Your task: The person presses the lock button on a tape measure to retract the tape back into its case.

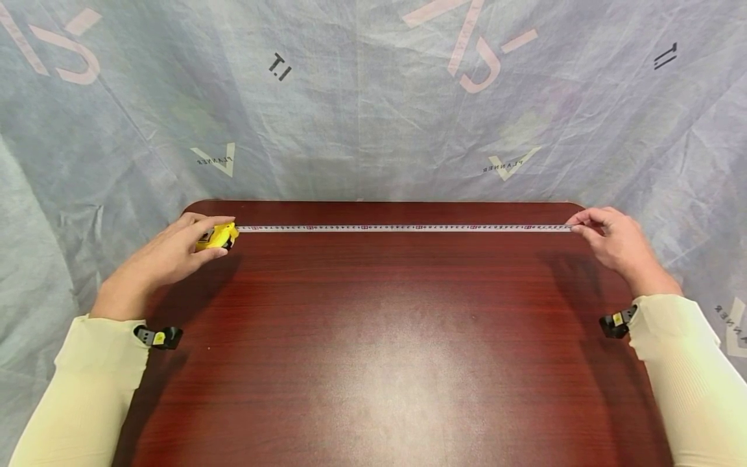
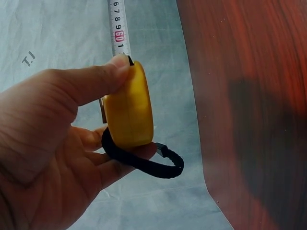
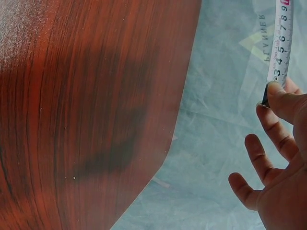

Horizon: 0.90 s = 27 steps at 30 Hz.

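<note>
Hands (image 1: 172, 251) (image 1: 623, 246) hold rounded yellow case (image 2: 130, 110), flat tape (image 1: 392, 228) — glossy wood-grained table (image 1: 397, 350).

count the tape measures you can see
1. The yellow tape measure is held in the left hand, and its extended blade stretches across to the right hand, which pinches it. No others show in any view.

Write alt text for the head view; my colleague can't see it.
A white measuring tape runs straight from its yellow case in the left hand to the right hand, which pinches its end. It shows against the far part of a reddish-brown table, with grey printed sheeting behind.
</note>
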Each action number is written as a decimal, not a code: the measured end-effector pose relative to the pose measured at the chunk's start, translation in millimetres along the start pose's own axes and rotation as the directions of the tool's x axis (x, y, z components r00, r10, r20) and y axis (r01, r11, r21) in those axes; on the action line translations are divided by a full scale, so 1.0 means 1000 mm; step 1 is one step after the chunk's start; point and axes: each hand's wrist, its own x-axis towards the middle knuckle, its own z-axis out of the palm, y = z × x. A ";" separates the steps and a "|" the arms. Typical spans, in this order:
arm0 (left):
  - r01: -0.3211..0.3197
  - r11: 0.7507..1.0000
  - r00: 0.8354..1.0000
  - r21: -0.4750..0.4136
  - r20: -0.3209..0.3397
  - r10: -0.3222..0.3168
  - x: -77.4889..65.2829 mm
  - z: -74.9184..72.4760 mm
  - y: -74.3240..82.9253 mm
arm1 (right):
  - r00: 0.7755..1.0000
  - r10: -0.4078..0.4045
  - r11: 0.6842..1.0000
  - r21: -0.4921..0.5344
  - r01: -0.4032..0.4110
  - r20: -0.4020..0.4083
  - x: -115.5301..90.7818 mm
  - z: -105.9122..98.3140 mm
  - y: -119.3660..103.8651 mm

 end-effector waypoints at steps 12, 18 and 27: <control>-0.002 1.000 1.000 0.006 -0.019 0.002 -0.001 0.001 0.001 | 1.000 -0.015 1.000 0.005 0.015 -0.017 -0.002 0.002 -0.002; 0.008 1.000 1.000 0.011 -0.024 -0.007 -0.001 0.001 0.002 | 0.999 -0.034 0.999 0.014 0.034 -0.025 -0.003 0.003 -0.003; 0.009 1.000 1.000 0.004 -0.013 -0.009 -0.001 0.002 0.003 | 0.998 -0.047 0.999 0.012 0.047 -0.044 -0.005 0.007 -0.008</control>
